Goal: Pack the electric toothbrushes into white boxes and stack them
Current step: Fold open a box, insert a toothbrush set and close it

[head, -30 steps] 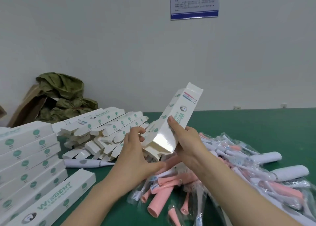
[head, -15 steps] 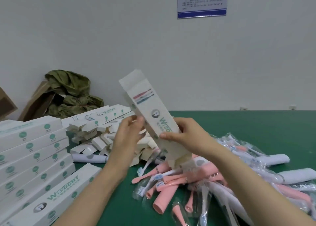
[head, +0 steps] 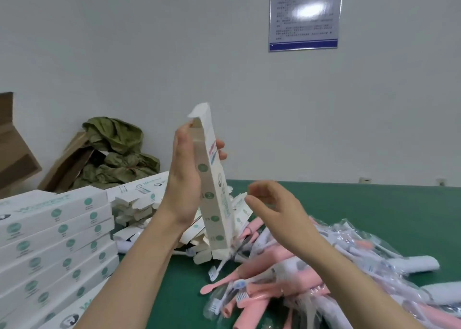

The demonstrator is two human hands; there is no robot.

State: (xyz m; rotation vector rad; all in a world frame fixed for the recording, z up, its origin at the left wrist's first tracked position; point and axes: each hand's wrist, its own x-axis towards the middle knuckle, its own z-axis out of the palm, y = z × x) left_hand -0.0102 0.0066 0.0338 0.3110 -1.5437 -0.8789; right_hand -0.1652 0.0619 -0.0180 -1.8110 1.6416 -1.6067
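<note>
The lower end of the box is lost among the loose boxes and toothbrushes around it, so I cannot tell whether it rests on the bench. What is inside the box cannot be seen either. Its print is blurred, and glare washes out the text of the notice on the wall. The stack of boxes at the left and the heap of toothbrushes at the right both run out of the picture.

The left hand holds the box nearly upright, its top leaning a little to the left. The palm lies along one side and the fingertips curl round the far side. The right hand is just beside the box and apart from it, its fingers loosely curled and holding nothing. The box is long, narrow and white, with round green marks down its narrow side, and the flap at its top end stands open.

The bench is green. The toothbrushes are pink and white, and many lie in clear plastic bags. The stacked boxes are closed and lie flat in layers at the near left. The loose ones are heaped behind the left hand with their end flaps open. Against the pale wall at the back, a crumpled olive cloth lies on brown cardboard.
</note>
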